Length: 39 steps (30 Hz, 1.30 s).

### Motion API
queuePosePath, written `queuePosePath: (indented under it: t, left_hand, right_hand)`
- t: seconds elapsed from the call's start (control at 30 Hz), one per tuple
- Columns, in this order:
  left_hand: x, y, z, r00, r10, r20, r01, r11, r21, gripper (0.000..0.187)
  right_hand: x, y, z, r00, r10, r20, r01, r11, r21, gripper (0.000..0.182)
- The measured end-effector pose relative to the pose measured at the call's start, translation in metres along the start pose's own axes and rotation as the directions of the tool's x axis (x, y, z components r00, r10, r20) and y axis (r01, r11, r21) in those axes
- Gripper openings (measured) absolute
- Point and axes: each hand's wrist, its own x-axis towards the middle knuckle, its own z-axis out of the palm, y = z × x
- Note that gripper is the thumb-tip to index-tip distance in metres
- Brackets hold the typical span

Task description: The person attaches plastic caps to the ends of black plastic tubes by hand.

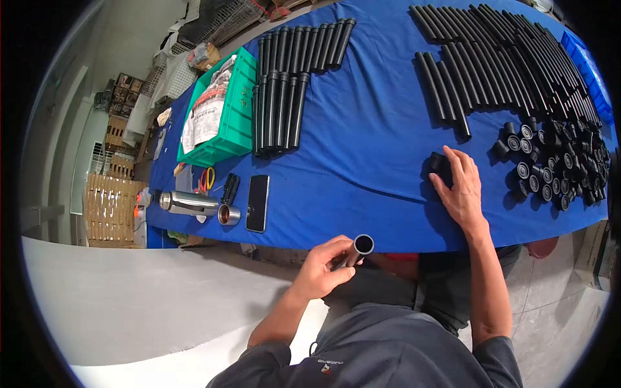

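Note:
My left hand (321, 266) is wrapped around a black tube (352, 257), whose open round end points up toward me at the table's front edge. Over the blue cloth, my right hand (464, 194) has its thumb and fingers spread. A single black cap (437, 161) lies right by those fingertips, between the thumb and index finger in this view. To the right of this hand is a loose heap of black caps (547, 171), some showing round ringed ends.
Bare black tubes (475, 77) lie in rows at the back right, and tubes with wider ends (280, 110) at the left. Beside them stand a green crate (240, 110) with newspaper, a phone (257, 203), a steel flask (194, 203), a metal cup (228, 215) and scissors (207, 178).

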Motion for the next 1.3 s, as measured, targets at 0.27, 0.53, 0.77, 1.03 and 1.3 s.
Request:
queuePosePath:
  t: [0.27, 0.53, 0.77, 1.03, 1.3]
  left_hand:
    - [0.000, 0.002, 0.006, 0.996, -0.068, 0.053, 0.072, 0.996, -0.058, 0.028]
    - [-0.002, -0.011, 0.002, 0.998, 0.004, -0.069, -0.047, 0.776, -0.629, 0.049]
    - [0.015, -0.039, -0.007, 0.991, -0.078, -0.111, -0.086, 0.273, -0.958, 0.030]
    - [0.003, -0.060, 0.015, 0.934, -0.313, -0.173, -0.140, 0.123, -0.982, 0.024]
    - [0.000, -0.055, 0.015, 0.920, -0.361, -0.152, -0.135, 0.072, -0.988, 0.021]
  right_hand:
    - [-0.001, 0.001, -0.002, 1.000, 0.008, -0.022, -0.008, 0.999, 0.037, 0.063]
    - [-0.003, -0.001, -0.002, 0.996, 0.022, -0.085, -0.016, 0.997, 0.074, 0.058]
    - [-0.005, 0.002, -0.001, 0.992, 0.093, -0.090, -0.081, 0.989, 0.124, 0.053]
    - [-0.005, 0.003, -0.003, 0.990, 0.140, -0.025, -0.133, 0.976, 0.172, 0.053]
    - [0.002, 0.001, 0.008, 0.997, 0.078, 0.016, -0.076, 0.993, -0.094, 0.059]
